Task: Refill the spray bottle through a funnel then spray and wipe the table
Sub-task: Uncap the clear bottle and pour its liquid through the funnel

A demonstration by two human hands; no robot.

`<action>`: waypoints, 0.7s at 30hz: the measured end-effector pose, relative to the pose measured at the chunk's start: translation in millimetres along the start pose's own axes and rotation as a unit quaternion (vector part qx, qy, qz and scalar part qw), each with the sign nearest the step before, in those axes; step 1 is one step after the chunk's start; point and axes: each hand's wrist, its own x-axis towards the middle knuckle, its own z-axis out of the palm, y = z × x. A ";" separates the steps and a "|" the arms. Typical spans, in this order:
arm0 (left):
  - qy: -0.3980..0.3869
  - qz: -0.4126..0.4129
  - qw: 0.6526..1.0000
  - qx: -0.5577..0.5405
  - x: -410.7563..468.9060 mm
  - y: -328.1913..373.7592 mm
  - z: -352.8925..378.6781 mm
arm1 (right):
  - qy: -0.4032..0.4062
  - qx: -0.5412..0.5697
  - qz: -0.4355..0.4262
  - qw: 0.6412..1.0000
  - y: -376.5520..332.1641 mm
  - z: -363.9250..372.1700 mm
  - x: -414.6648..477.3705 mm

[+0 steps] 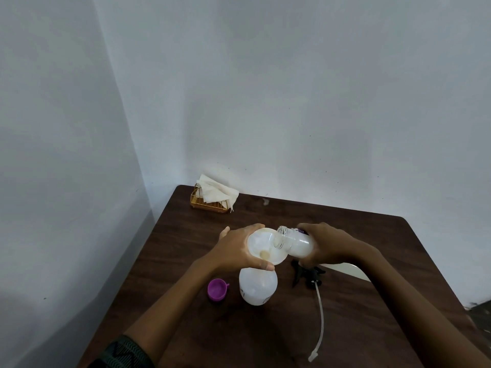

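At lower centre of the frame, the spray bottle (258, 286) is seen standing on the table (372, 248), flanked by a purple cap (217, 290) and the detached trigger head (308, 276). Directly above, the funnel (266, 246) is gripped by the left hand (239, 249); a tilted refill bottle (295, 241) is clasped by the right hand (328, 244), mouth over the funnel. A napkin holder (212, 199) is noted at the far corner.

Translucent white spray bottle (258, 286) stood upright on counter (345, 261), uncapped; white funnel (265, 247) seated in neck. Small refill bottle (295, 241) tipped, mouth over funnel.
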 end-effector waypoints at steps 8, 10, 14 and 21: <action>-0.008 0.002 1.000 0.009 1.4 3.0 -0.5 | -0.003 -0.004 -0.002 1.000 3.3 -0.2 0.7; -0.008 0.004 1.000 0.009 1.5 2.9 -0.7 | -0.003 -0.002 -0.001 1.000 4.0 0.0 0.7; -0.008 0.002 1.000 0.010 1.4 3.5 -1.2 | -0.003 -0.004 -0.005 1.000 4.7 0.3 1.9; -0.008 -0.002 1.000 0.005 1.6 1.8 0.5 | -0.004 -0.011 -0.007 1.000 5.8 1.7 4.4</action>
